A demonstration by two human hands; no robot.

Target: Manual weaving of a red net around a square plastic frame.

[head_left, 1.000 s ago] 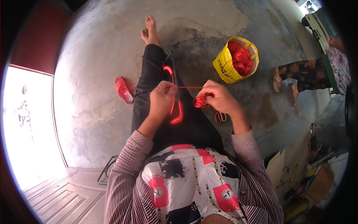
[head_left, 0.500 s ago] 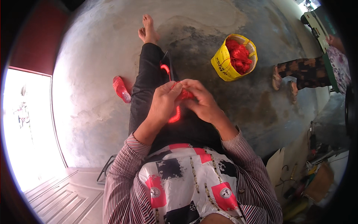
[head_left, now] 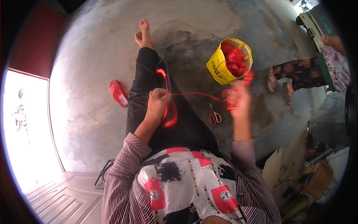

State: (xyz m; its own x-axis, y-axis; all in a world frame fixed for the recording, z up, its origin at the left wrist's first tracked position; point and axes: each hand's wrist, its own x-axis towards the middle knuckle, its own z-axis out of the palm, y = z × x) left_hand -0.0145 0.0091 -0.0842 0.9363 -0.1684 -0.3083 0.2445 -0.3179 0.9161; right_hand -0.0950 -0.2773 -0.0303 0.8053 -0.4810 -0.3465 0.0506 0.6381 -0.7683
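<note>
I sit on a concrete floor with one leg stretched out in dark trousers. My left hand [head_left: 157, 103] rests on my thigh, pinching a red cord [head_left: 194, 95] and a red curved piece [head_left: 170, 118] on my lap. The cord runs taut to the right, to my right hand [head_left: 237, 100], which is blurred with motion and grips the cord's other end together with a small red bundle. Red-handled scissors [head_left: 214, 115] lie on the floor just below the cord, between my hands.
A yellow bag [head_left: 228, 61] full of red yarn stands on the floor at the upper right. A red sandal [head_left: 118, 93] lies left of my leg. Another person's patterned legs [head_left: 294, 72] and a sewing machine are at the far right. Clutter fills the lower right corner.
My hands were together over my lap half a second ago. My right hand has swung out to the right, drawing the red cord taut. My left hand stayed on my thigh.
</note>
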